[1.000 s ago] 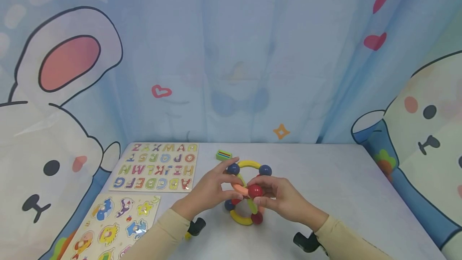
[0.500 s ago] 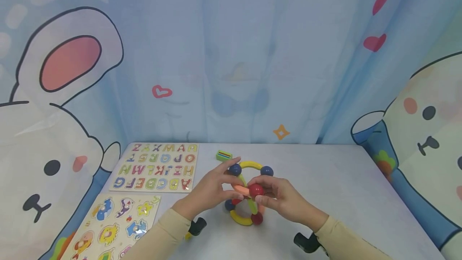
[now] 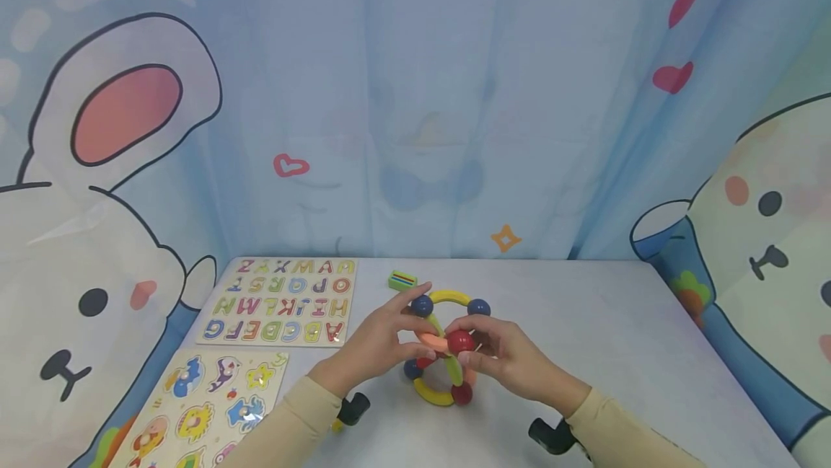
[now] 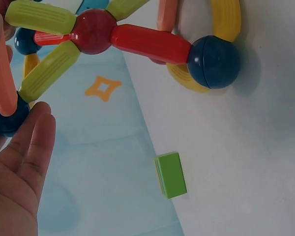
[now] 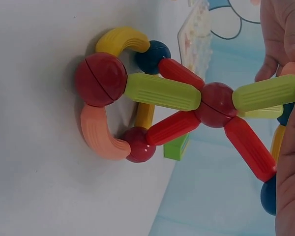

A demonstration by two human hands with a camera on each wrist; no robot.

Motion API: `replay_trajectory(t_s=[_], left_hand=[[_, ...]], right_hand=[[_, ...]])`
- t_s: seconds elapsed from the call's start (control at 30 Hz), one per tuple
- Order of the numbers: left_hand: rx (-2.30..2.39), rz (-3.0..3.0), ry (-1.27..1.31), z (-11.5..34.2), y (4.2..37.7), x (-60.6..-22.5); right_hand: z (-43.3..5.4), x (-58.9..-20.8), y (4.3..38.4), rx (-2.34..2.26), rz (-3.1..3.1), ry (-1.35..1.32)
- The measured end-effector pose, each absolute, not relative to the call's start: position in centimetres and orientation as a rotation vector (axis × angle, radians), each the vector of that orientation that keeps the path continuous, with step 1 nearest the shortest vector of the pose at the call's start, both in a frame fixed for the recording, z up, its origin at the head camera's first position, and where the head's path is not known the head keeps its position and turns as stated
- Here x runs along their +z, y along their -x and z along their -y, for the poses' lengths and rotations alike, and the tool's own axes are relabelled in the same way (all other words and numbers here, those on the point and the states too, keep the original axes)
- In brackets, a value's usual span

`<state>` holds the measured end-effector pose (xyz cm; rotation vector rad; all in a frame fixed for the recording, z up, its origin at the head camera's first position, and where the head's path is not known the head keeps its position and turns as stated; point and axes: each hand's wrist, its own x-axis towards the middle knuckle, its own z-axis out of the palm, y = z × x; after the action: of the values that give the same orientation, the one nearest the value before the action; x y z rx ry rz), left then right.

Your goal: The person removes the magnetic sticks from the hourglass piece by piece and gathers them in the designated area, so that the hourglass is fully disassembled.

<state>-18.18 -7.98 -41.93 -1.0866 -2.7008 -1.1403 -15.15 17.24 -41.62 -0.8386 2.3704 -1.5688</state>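
A toy of magnetic balls and rods stands on the white table, two rings joined by straight rods that meet at a central red ball [image 5: 216,104]. The lower ring has yellow and orange curved rods. At the upper ring, my left hand [image 3: 383,338] holds the left side, fingers against a blue ball [image 4: 9,120] and thumb near an orange curved rod [image 3: 433,342]. My right hand [image 3: 519,363] pinches the near red ball [image 3: 461,342] at that rod's end. A yellow curved rod [image 3: 450,296] bridges two blue balls at the back. The right palm hides part of the upper ring in the right wrist view.
Behind the toy lies a small green block [image 3: 403,280] with a striped face. To the left are an alphabet puzzle board [image 3: 350,295] and a sea-animal puzzle board [image 3: 214,389]. Black wrist-camera mounts [image 3: 552,436] hang below the sleeves. A blue printed curtain [image 3: 422,93] backs the table.
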Motion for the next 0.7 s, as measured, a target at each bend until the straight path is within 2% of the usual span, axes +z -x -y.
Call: replay_trajectory(t_s=[0.7], left_hand=[[-1.064, 2.734, 1.078, 8.08, 18.15, -41.8]], right_hand=[[-17.21, -41.34, 14.92, -1.589, -2.342, 0.862]])
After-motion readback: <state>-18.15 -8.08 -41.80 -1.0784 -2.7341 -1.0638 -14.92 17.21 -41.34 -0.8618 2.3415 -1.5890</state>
